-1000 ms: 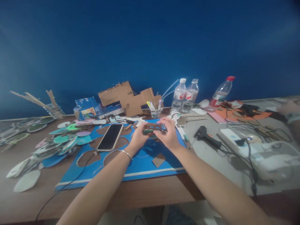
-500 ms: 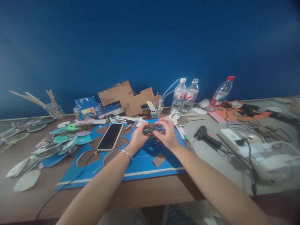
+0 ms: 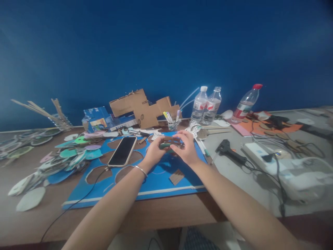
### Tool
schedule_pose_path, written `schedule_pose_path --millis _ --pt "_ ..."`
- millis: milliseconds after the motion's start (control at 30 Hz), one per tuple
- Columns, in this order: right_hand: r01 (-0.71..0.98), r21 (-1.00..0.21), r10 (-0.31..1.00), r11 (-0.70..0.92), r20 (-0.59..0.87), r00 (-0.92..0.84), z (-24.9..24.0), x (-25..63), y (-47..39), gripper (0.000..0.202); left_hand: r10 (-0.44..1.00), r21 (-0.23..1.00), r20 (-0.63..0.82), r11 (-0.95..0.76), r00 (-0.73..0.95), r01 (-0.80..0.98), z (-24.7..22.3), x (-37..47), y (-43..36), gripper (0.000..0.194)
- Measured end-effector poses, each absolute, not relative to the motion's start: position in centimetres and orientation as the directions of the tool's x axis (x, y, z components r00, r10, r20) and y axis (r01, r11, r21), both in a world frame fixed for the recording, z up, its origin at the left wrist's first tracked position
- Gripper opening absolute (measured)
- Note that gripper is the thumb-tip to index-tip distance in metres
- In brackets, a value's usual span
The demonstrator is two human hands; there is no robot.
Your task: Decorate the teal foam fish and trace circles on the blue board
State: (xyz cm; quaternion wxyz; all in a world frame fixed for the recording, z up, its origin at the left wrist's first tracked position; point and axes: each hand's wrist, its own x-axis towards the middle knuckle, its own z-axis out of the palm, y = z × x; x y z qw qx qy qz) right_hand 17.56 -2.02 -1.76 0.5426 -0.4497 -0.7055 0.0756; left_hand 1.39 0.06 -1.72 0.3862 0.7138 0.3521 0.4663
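Observation:
My left hand (image 3: pixel 154 151), with a silver bangle on the wrist, is closed on one side of a flat green-and-brown piece (image 3: pixel 164 146). My right hand (image 3: pixel 187 149) grips the other side with curled fingers and thumb. Fingers cover much of the piece, so its exact kind cannot be made out. Both hands are above a blue sheet (image 3: pixel 153 191) with round cut-outs. Nearer to me on this sheet lies a small square of corrugated cardboard (image 3: pixel 177 177). Left of my hands, a phone (image 3: pixel 122 151) rests on the sheet with a cable attached.
Layered paper cut-outs (image 3: pixel 69 154) cover the left side. Brown cardboard (image 3: pixel 147 116), a cup of pens (image 3: pixel 172 125) and plastic bottles (image 3: pixel 211 107) stand along the wall. To the right lie a glue gun (image 3: pixel 230 152), a white power strip (image 3: pixel 260 156) and tangled cords.
Both hands keep their hold on the piece, with almost no movement. The whole view has shifted very slightly.

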Motion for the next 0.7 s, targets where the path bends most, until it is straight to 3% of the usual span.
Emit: schedule_pose_path --millis 700 --pt "0.499 -0.635 0.735 0.589 0.678 -0.005 -1.58 17.58 -2.18 0.028 0.876 0.868 0.388 -0.452 0.287 0.206 -1.89 1.32 0.16 0.034"
